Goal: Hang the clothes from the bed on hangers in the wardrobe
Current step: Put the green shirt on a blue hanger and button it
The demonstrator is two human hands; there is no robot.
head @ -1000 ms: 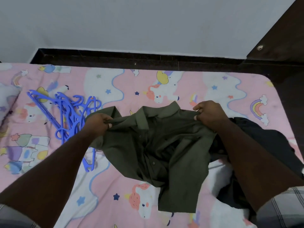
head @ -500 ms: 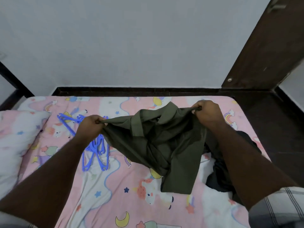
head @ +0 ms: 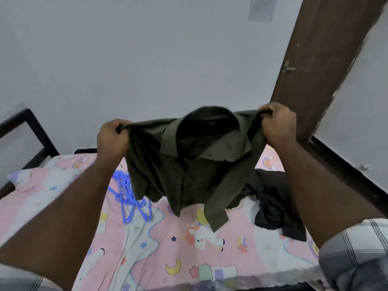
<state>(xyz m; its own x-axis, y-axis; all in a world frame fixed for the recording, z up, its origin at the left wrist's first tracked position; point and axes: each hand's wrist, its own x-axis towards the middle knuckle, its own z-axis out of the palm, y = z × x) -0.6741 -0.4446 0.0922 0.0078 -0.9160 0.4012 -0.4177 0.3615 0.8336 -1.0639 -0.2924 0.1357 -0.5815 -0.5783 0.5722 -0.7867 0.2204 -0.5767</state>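
Left hand [head: 112,137] and right hand [head: 276,124] each pinch a shoulder of the olive shirt [head: 195,164] — woven, collared, buttoned, hanging limp between and below both grips, clear of the bed [head: 168,255]. Below the left grip: blue plastic hangers [head: 128,196]. Below the right grip: crumpled dark clothes [head: 273,196].

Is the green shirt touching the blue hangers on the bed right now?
Cannot tell. In the head view the green shirt hangs in front of the blue hangers, hiding any contact or gap.
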